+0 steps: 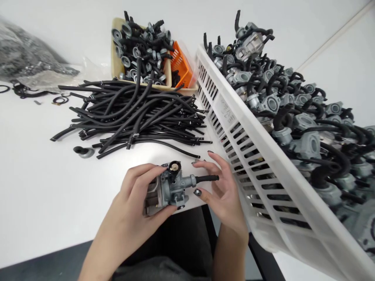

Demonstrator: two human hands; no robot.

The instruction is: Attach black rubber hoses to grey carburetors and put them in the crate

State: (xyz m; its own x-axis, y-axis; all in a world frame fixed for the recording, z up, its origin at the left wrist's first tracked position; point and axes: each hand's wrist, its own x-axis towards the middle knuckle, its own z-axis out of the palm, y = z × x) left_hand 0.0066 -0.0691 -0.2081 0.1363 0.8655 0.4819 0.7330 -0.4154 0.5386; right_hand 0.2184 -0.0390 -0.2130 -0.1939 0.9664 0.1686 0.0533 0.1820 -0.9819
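A grey metal carburetor [171,189] lies on its side in my left hand [137,199], whose fingers and thumb wrap round its body just above the table's front edge. From its right end a grey cap with a short black rubber boot [207,178] points to the right. Close beside that boot is my right hand [221,187], fingers apart and curved around the space about it, with no clear grip on it. Beyond both hands lies a pile of black rubber hoses [140,113]. One loose cap with a black boot [83,151] rests on the table, left of the hands.
A white slatted crate [234,117] heaped with carburetors [272,103] stands along the right. Behind the hoses are a cream bin [116,58] of booted caps and an orange basket [183,64]. Plastic bags [32,58] and small black rings [61,100] lie at the left.
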